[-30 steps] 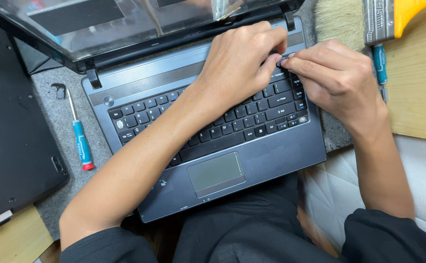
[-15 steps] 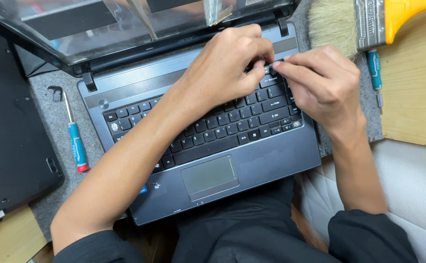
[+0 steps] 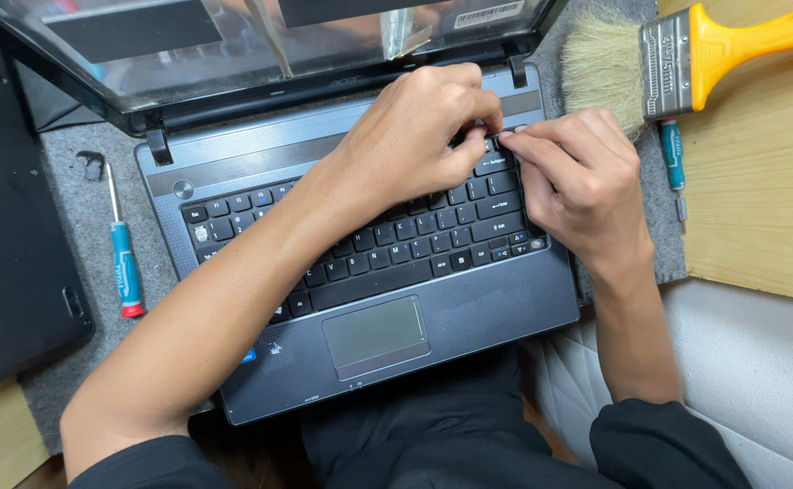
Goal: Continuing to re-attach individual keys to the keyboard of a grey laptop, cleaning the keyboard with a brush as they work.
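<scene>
Head camera, looking down: the left hand [image 3: 419, 136] and right hand [image 3: 577, 181] met at the upper right corner of the keyboard [image 3: 369, 235] of a grey laptop [image 3: 469, 317], both with fingers pinched narrow. The left fingertips curled onto the top key row; the right thumb and forefinger pressed in against them from the side. Whether a small part or tool was caught between them could not be told, since the knuckles hid the spot. The work in hand appeared to be prying or seating the keyboard along its top edge, near the right hinge [image 3: 517, 71]; the next move would likely call for careful, even pressure along that edge, not force at one point. The laptop sat open on a grey felt mat [image 3: 79, 226], its front edge overhanging the person's dark-clothed lap, the screen [image 3: 233, 45] tilted back. A blue-handled screwdriver [image 3: 124, 263] lay on the mat to the left, beside a black panel [image 3: 7, 226]. To the right, a yellow-handled paintbrush [image 3: 677, 54] rested on a wooden board [image 3: 759, 181], a second blue screwdriver [image 3: 672, 158] just beneath it.
</scene>
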